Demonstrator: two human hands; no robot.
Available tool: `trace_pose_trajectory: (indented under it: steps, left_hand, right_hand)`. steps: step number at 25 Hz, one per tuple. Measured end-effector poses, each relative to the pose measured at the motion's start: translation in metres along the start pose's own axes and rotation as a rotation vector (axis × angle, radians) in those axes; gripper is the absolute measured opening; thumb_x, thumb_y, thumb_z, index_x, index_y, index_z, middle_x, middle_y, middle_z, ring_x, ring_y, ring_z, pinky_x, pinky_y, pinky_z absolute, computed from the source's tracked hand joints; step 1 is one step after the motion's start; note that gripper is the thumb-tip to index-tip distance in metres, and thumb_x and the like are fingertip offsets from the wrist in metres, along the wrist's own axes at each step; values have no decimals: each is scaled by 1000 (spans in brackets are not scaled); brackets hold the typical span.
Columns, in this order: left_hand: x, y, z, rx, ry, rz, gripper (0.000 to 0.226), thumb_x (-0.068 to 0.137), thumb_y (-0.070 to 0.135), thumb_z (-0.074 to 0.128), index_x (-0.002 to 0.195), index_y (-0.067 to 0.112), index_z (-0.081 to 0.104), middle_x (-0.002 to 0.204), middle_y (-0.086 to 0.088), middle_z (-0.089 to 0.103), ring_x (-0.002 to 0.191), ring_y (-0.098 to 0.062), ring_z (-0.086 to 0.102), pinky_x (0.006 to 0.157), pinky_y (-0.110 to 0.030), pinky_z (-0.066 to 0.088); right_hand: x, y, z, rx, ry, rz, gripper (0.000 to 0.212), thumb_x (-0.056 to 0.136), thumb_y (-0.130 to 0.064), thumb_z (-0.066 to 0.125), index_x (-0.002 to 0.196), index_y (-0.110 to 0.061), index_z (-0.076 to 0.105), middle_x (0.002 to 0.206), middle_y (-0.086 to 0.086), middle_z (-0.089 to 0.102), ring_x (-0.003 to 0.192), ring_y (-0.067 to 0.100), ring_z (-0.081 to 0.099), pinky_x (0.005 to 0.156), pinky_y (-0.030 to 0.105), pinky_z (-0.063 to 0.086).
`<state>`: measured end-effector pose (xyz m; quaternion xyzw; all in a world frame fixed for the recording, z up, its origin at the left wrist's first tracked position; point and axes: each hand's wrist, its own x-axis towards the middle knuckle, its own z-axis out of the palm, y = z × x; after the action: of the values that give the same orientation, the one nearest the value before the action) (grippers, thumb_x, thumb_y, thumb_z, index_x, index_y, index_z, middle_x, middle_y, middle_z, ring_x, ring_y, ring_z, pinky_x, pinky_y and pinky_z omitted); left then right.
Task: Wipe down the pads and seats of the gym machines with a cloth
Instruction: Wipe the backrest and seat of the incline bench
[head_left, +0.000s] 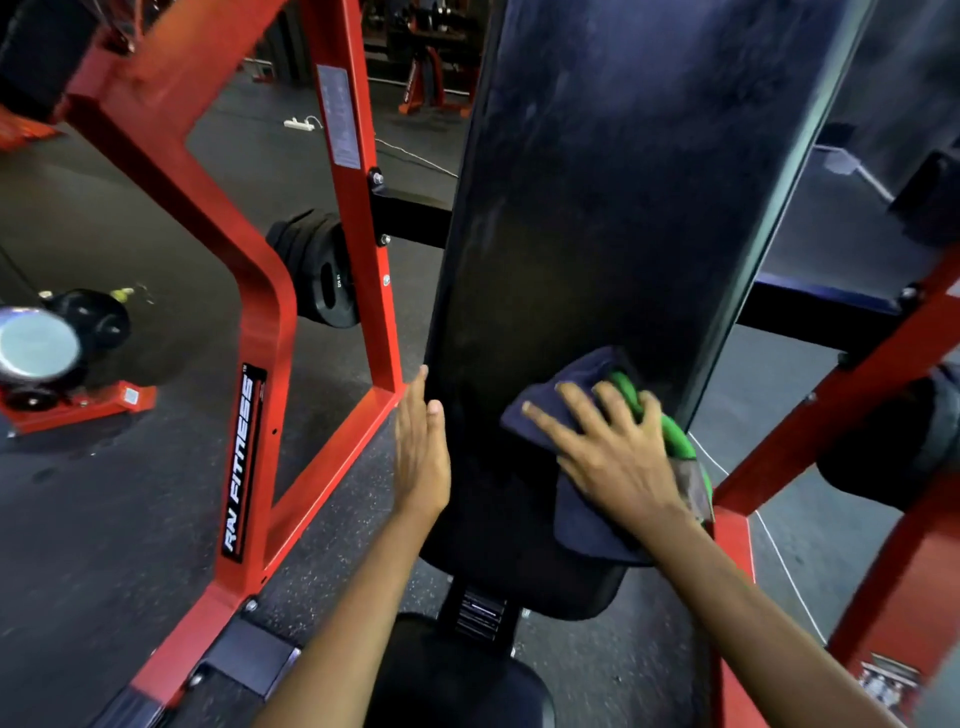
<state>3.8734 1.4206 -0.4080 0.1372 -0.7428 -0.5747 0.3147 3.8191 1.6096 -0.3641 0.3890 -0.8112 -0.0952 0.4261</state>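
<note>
A long black back pad (613, 208) of a red gym machine rises through the middle of the view. My right hand (613, 447) presses a dark blue and green cloth (582, 519) flat against the pad's lower right part, fingers spread. My left hand (423, 441) rests with straight fingers on the pad's lower left edge. Below the pad, a black seat (457, 680) shows between my forearms.
The machine's red frame (260, 322) stands at left with black weight plates (317, 270) on a peg. More red frame bars (852, 410) and a black roller pad (893, 457) are at right. The floor is dark rubber, with a white cord (779, 556) lying on it.
</note>
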Motion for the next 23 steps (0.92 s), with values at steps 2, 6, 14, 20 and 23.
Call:
trace_pose_trajectory:
  steps: [2, 6, 14, 20, 23]
  left_hand:
    - [0, 1, 2, 52, -4, 28, 72, 85, 67, 17, 142, 24, 28, 145, 11, 29, 133, 1, 22, 112, -14, 12]
    - [-1, 1, -4, 290, 2, 117, 78, 88, 66, 14, 145, 15, 28, 150, 2, 26, 136, -3, 19, 115, -28, 10]
    - [34, 38, 53, 728, -115, 773, 52, 100, 39, 15, 144, 13, 24, 152, -6, 24, 145, -21, 8, 117, -39, 5]
    - [36, 29, 60, 792, -40, 798, 53, 99, 40, 12, 143, 13, 24, 150, -3, 22, 145, -12, -3, 117, -38, 3]
    - [35, 28, 61, 804, -31, 805, 53, 99, 40, 13, 143, 13, 24, 156, 3, 11, 145, -11, -4, 117, -37, 2]
  right_hand:
    - [10, -14, -1, 7, 36, 285, 51, 78, -37, 46, 128, -33, 57, 129, 6, 45, 107, 31, 40, 85, 49, 29]
    - [-34, -31, 5, 78, -26, -172, 46, 78, -30, 57, 123, -31, 62, 126, 5, 56, 109, 30, 40, 86, 50, 30]
    - [-49, 1, -4, 30, 32, 199, 52, 79, -36, 47, 131, -35, 44, 129, 4, 41, 105, 30, 41, 85, 49, 31]
    - [-24, 42, -10, 12, 113, 459, 50, 79, -38, 45, 129, -36, 41, 128, 5, 37, 105, 31, 37, 82, 47, 29]
    - [-18, 24, -5, 44, 141, 589, 50, 81, -37, 46, 131, -35, 42, 129, 6, 37, 108, 31, 37, 83, 49, 30]
